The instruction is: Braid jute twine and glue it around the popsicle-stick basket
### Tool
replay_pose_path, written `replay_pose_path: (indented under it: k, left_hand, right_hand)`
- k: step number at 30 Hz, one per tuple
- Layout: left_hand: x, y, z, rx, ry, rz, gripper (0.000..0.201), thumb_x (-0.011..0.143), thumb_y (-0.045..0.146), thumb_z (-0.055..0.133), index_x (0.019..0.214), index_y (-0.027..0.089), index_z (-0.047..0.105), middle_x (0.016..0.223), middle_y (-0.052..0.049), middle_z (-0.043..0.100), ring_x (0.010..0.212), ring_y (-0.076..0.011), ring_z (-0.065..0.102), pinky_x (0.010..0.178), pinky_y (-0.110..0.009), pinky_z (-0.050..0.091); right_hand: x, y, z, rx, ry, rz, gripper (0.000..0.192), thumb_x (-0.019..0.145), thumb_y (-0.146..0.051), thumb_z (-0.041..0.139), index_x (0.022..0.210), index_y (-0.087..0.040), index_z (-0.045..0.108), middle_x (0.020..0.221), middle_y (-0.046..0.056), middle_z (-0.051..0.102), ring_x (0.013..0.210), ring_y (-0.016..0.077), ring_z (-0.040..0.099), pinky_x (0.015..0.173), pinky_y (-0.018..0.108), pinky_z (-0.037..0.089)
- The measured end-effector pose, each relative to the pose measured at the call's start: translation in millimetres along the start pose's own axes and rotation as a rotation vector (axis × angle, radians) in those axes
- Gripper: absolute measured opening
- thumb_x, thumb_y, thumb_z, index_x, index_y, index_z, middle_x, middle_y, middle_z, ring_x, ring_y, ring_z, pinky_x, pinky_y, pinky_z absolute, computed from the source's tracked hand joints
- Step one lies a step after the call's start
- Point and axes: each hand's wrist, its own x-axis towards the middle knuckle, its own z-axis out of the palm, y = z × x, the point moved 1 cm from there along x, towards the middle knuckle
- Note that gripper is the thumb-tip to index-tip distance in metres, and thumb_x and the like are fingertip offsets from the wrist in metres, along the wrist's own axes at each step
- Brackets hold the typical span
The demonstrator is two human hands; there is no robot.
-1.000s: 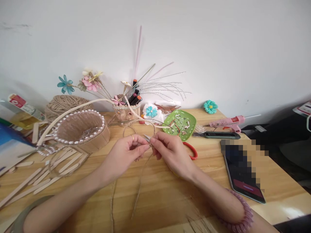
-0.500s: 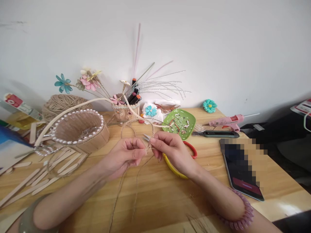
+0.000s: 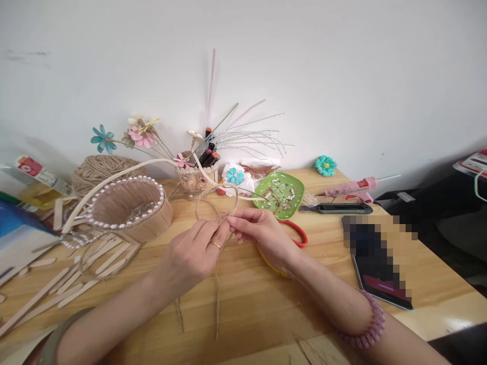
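In the head view, the left hand (image 3: 198, 248) and the right hand (image 3: 261, 230) meet over the middle of the table (image 3: 266, 314), both pinching a piece of brown twine (image 3: 217, 304) between thumb and fingers; the exact grip of the left fingertips is partly hidden. A loop of the twine stands up on the far side of the hands, and two loose ends hang toward the near side. The left hand wears a ring (image 3: 215, 244), and a purple coil band (image 3: 365, 322) circles the right forearm. Scissors (image 3: 302, 235) with red and yellow handles lie beneath the right hand; whether it touches them cannot be told. Just beyond, to the right, is a green dish (image 3: 262, 188) of small beads and bits. Farther right are a utility knife (image 3: 338, 208), a pink glue gun (image 3: 353, 190), and, nearer, a phone (image 3: 376, 279). A teal flower (image 3: 325, 166) sits at the far edge near the wall. On the left stands a wooden basket (image 3: 154, 223) with a pearl rim, a ball of twine (image 3: 101, 172) behind it and flat wooden sticks (image 3: 72, 296) scattered nearer. At the far middle, a small pot (image 3: 194, 180) holds markers (image 3: 209, 158).
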Motion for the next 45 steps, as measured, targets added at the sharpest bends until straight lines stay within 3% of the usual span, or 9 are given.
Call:
replay_pose_path:
  k: [6,10,12,17,20,25,29,39,45]
  left_hand:
    - [-6.5,3.9,-7.7,-0.101,0.155,0.139,0.004,0.074,0.012,0.060,0.072,0.013,0.064,0.072,-0.006,0.066,0.069,-0.0165,0.059,0.058,-0.027,0.048]
    - [-7.1,10.6,-21.9,-0.374,0.272,0.210,0.031,0.081,0.016,0.048,0.050,0.021,0.051,0.049,0.004,0.050,0.049,-0.0104,0.047,0.047,-0.024,0.040]
    - [0.3,6.4,-22.3,-0.521,0.218,-0.065,0.031,0.080,0.015,0.046,0.049,0.021,0.047,0.049,0.003,0.049,0.044,-0.0098,0.041,0.041,-0.025,0.033]
    - [14.4,-15.0,-1.1,-1.023,-0.309,-1.025,0.023,0.081,0.036,0.051,0.069,0.018,0.059,0.047,0.006,0.045,0.043,-0.0097,0.042,0.043,-0.022,0.034]
    - [15.1,-19.4,4.9,-1.171,-0.374,-1.152,0.022,0.069,0.039,0.063,0.075,0.018,0.066,0.054,0.004,0.052,0.043,-0.0079,0.037,0.041,-0.022,0.028]
    - [12.9,-17.3,2.2,-1.436,-0.164,-1.294,0.029,0.067,0.034,0.067,0.046,0.017,0.058,0.045,0.005,0.041,0.046,-0.0073,0.034,0.045,-0.022,0.029]
    - [13.4,-23.1,0.4,-1.462,-0.021,-1.466,0.022,0.061,0.032,0.072,0.051,0.015,0.063,0.042,0.006,0.041,0.044,-0.0064,0.034,0.042,-0.022,0.026]
    - [9.0,-42.2,7.0,-1.219,-0.015,-1.529,0.024,0.057,0.036,0.075,0.058,0.013,0.067,0.042,0.006,0.044,0.044,-0.0065,0.035,0.042,-0.020,0.026]
    - [1.2,-44.7,11.9,-0.838,-0.569,-1.130,0.043,0.073,0.051,0.055,0.048,0.018,0.062,0.042,0.000,0.054,0.043,-0.0135,0.046,0.049,-0.026,0.031]
  right_hand:
    - [-1.5,-4.2,-4.2,-0.331,0.089,-0.173,0.023,0.075,-0.032,0.062,0.063,-0.013,0.061,0.057,-0.002,0.054,0.052,0.0073,0.043,0.050,0.021,0.033]
    - [-1.3,-9.3,-7.0,-0.533,0.140,-0.247,0.026,0.080,-0.030,0.056,0.059,-0.014,0.053,0.054,-0.004,0.046,0.052,0.0076,0.037,0.049,0.022,0.027]
    - [-2.4,-10.7,-5.3,-0.566,0.067,-0.247,0.029,0.080,-0.031,0.055,0.057,-0.015,0.050,0.054,-0.004,0.043,0.052,0.0078,0.035,0.049,0.022,0.026]
    - [-6.5,-8.8,0.8,-0.522,-0.086,-0.189,0.030,0.080,-0.036,0.054,0.060,-0.014,0.053,0.056,-0.005,0.037,0.052,0.0074,0.030,0.049,0.022,0.023]
    - [-7.6,-6.8,2.5,-0.516,-0.132,-0.150,0.030,0.079,-0.037,0.055,0.060,-0.014,0.053,0.055,-0.006,0.035,0.052,0.0074,0.027,0.049,0.023,0.021]
    - [-12.1,-8.1,8.5,-0.488,-0.283,-0.116,0.027,0.080,-0.036,0.056,0.065,-0.014,0.057,0.057,-0.005,0.040,0.054,0.0084,0.032,0.052,0.023,0.025]
    - [-16.8,-9.8,13.1,-0.446,-0.339,-0.064,0.029,0.076,-0.041,0.060,0.064,-0.014,0.061,0.057,-0.003,0.047,0.053,0.0089,0.037,0.052,0.023,0.029]
    - [-24.1,-15.9,11.7,-0.565,-0.818,0.164,0.013,0.074,-0.016,0.060,0.065,-0.011,0.066,0.055,-0.004,0.053,0.051,0.0058,0.043,0.047,0.016,0.033]
    - [-16.4,-15.7,2.8,-0.621,-0.873,0.313,0.010,0.071,-0.013,0.059,0.062,-0.012,0.064,0.057,-0.004,0.055,0.053,0.0068,0.045,0.050,0.017,0.033]
